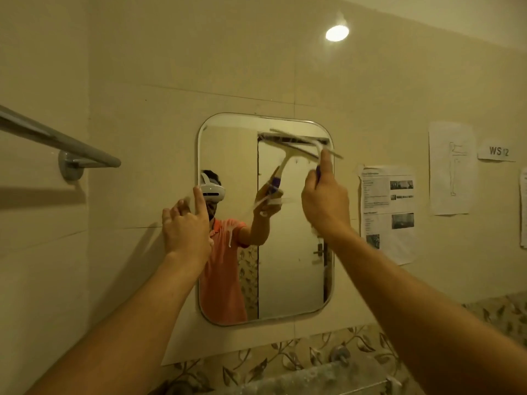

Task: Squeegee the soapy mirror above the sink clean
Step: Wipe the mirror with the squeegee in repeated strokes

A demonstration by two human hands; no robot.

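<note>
1. Head view: mirror [291, 266], frame centre, on tiled wall [171, 81].
2. Left hand [185, 223], fingers apart, holding nothing, at mirror's left edge.
3. Right hand [325, 201] clamped on squeegee [320, 149] handle.
4. Squeegee blade at mirror's upper right corner.

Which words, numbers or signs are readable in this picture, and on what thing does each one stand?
"WS 12", on the small label on the wall; the 1 is faint.
Printed sheet with photos, right of the mirror: text too small to read.
Drawing sheet: only a line figure, no words readable.
Sheet at the right edge: cut off, unreadable.
</note>
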